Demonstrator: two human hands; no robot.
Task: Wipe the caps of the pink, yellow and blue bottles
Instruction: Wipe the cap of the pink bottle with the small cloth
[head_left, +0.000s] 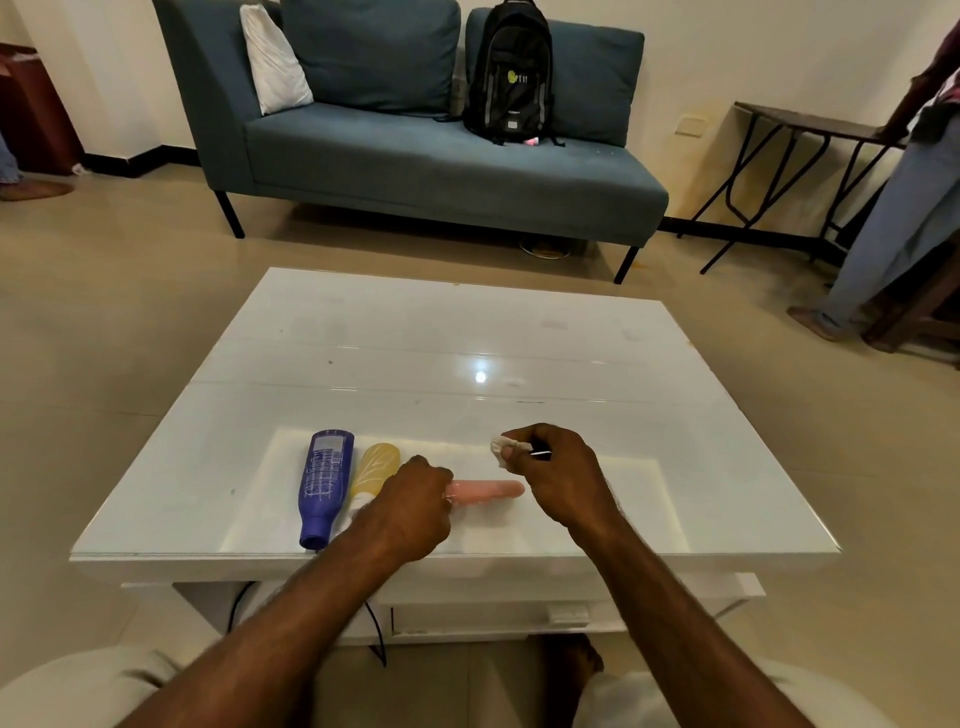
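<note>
A: Left hand (415, 501) is closing round one end of the pink bottle (491, 491), which is lying flat between my two hands. Right hand (558, 475) is pinching a wad of white tissue (503, 447), hovering just beyond the bottle.

B: Cap?

A: Hidden under the left fingers, I'm guessing. Risk: I'm wiping the body, not the cap, or the bottle is rolling away on this glossy table (467, 332).

B: Others?

A: Yellow bottle (375, 470) and blue bottle (323, 486) are lying just left of the left hand; my forearm could be nudging them.
</note>
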